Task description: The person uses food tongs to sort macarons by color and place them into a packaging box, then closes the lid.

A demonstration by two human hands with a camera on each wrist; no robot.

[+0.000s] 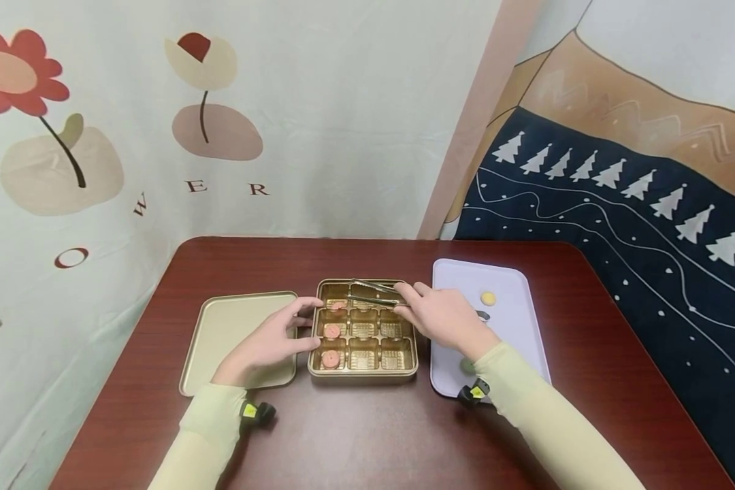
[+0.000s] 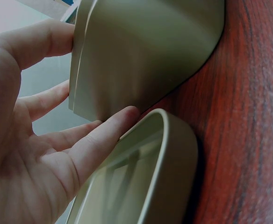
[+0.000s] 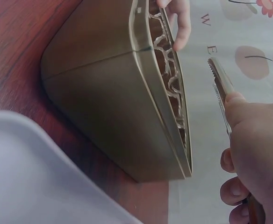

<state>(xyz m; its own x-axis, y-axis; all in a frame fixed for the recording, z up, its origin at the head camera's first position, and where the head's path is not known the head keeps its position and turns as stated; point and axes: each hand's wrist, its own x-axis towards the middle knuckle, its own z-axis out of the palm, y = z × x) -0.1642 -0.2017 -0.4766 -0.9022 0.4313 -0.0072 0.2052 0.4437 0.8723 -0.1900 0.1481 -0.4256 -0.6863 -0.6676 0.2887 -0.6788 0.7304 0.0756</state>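
- Three pink discs (image 1: 331, 331) sit in the left column of the tin (image 1: 363, 376); probably light, stiff, perhaps brittle: take by the edges, gently.
- Right hand (image 1: 446, 318) grips tongs (image 3: 222, 77) over the tin's far side, tips parted, nothing between.
- Left hand (image 1: 273, 339), fingers spread, touches the tin's left wall.

Tabletop (image 1: 355, 435) is rocking a reddish-brown wood grain. Near its left edge a pale olive-gold lid (image 1: 235, 327) is going matte, the middle tin (image 1: 363, 373) is gleaming shiny gold around pink discs (image 1: 330, 359), and toward the right edge a lilac tray (image 1: 514, 320) is sporting a yellow disc (image 1: 488, 298) plus a green piece (image 1: 467, 366). Beyond that edge, navy cloth (image 1: 625, 272) is showing white trees (image 1: 609, 175).
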